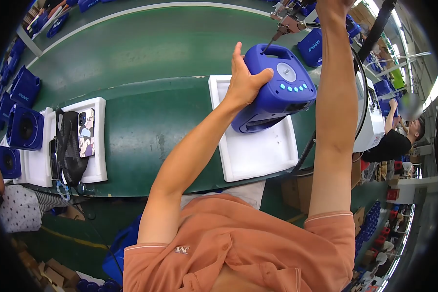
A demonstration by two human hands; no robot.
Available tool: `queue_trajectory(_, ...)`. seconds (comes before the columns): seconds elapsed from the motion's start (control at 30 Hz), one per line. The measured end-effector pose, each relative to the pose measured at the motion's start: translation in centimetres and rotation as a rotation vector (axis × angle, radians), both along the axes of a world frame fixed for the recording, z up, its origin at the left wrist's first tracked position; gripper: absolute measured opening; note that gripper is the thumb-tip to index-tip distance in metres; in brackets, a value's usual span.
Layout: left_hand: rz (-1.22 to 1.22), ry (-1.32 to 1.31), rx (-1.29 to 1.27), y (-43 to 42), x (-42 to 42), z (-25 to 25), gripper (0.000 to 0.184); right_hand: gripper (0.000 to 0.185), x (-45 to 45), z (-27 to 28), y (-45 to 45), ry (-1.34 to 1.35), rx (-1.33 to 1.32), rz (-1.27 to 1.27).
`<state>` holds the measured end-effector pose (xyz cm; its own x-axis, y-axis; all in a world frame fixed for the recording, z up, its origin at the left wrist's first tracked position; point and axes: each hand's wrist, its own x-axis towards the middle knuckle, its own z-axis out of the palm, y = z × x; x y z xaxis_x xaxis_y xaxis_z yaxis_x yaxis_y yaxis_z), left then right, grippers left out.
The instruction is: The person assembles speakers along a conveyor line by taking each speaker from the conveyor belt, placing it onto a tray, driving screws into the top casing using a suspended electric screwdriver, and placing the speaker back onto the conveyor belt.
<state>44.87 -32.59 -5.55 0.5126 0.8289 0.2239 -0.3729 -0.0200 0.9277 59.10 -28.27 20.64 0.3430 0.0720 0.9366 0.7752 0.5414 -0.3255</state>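
My left hand [247, 82] grips the side of a blue portable speaker box [280, 97], its thumb on the top face and the other fingers along the side. The box has a carry handle, a round pale disc and a row of lit buttons; one side shows an opening. It is tilted over a white foam tray [258, 160]. The thin tip of a metal screwdriving tool [288, 25] reaches the handle corner. My right hand [335, 5] is beside that tool at the top edge, mostly cut off, so its fingers are hidden.
On the green bench [136, 141], another foam tray [100, 141] at left holds a phone [86, 132] and a black mesh pouch [70, 151]. Blue speaker boxes [24, 127] stand further left. A white machine [370, 117] and black cable are at right. A co-worker [392, 143] is beyond.
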Motion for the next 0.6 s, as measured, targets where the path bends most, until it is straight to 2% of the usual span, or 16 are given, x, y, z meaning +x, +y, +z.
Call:
queue_trajectory(0.07,0.005,0.005,0.001,0.3,0.3,-0.5,0.121,0.052,-0.3,-0.5,-0.4,-0.003,0.036,0.012)
queue_trajectory(0.13,-0.017,0.008,-0.035,0.1,-0.2,-0.3,0.121,0.055,-2.4,-0.8,-1.6,0.182,-0.070,0.048)
queue_trajectory(0.17,-0.028,0.002,-0.037,0.2,-0.4,0.2,0.120,0.056,-1.9,-0.7,-1.7,0.041,-0.057,-0.169)
queue_trajectory(0.2,-0.036,-0.016,-0.064,-0.3,-0.6,0.9,0.121,0.056,-0.7,-0.5,-0.5,-0.080,0.084,-0.242)
queue_trajectory(0.27,-0.045,-0.060,-0.114,-1.3,-1.1,1.9,0.123,0.054,0.6,0.7,-0.5,-0.145,0.132,-0.102)
queue_trajectory(0.33,-0.012,-0.051,-0.088,-1.3,-0.9,1.7,0.122,0.053,-0.1,3.4,-4.3,0.338,-0.025,0.115)
queue_trajectory(0.37,-0.009,-0.047,-0.108,-1.6,-1.2,1.8,0.121,0.053,-1.6,5.8,-7.4,0.270,-0.219,-0.169)
queue_trajectory(0.47,0.005,-0.043,-0.126,-2.4,-1.7,2.5,0.117,0.058,6.4,8.2,-6.0,-0.033,0.207,-0.123)
queue_trajectory(0.6,-0.006,-0.052,-0.141,-2.5,-1.7,2.6,0.118,0.064,7.1,8.3,-6.7,-0.031,0.097,-0.476)
